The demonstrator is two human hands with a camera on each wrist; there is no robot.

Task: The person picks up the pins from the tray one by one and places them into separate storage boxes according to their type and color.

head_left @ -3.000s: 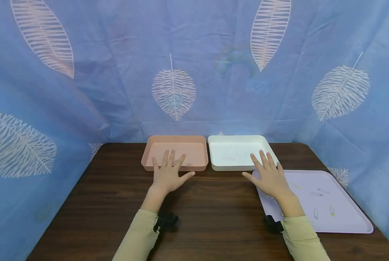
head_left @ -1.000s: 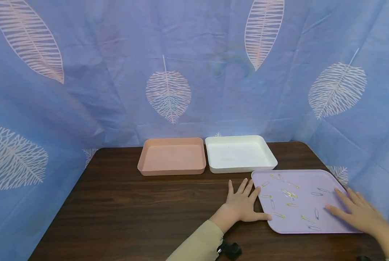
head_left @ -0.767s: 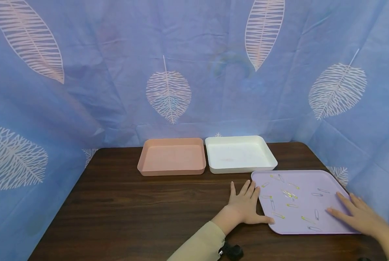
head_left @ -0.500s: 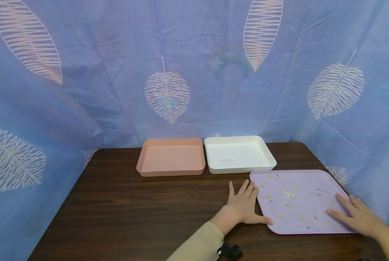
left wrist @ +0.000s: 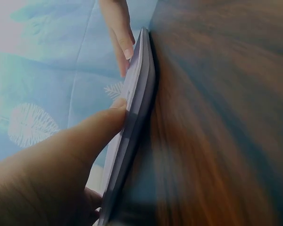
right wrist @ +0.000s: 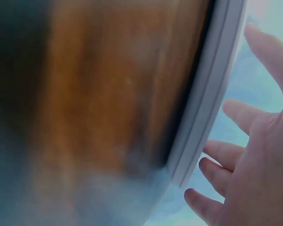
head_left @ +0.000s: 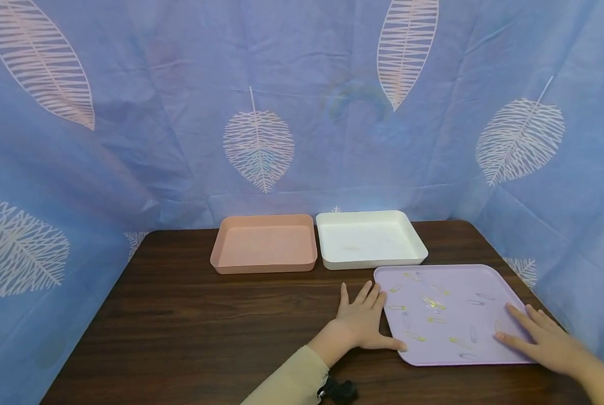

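Observation:
A lilac tray (head_left: pixel 433 359) lies at the right of the table, in the head view. Scattered over it are several safety pins, some with yellow heads (head_left: pixel 435 304) and some plain silver (head_left: pixel 473 334). My left hand (head_left: pixel 362 320) lies against the tray's left edge, fingers spread and the thumb at its front left corner. In the left wrist view that thumb (left wrist: pixel 117 110) touches the tray's rim. My right hand (head_left: pixel 547 340) is at the right edge with fingers extended and partly covers that side. The right wrist view shows its fingers (right wrist: pixel 221 153) along the rim.
A pink tray (head_left: pixel 263 269) and a white tray (head_left: pixel 372 263) stand side by side at the back of the dark wooden table (head_left: pixel 190 337). The lilac tray's back left corner lies close to the white one. A blue leaf-patterned curtain (head_left: pixel 180 112) surrounds the table.
Both hands have gone from above the table to the lilac tray's sides. In the last half second, the tray has shifted left between them, carrying its safety pins. The head view has also shifted slightly.

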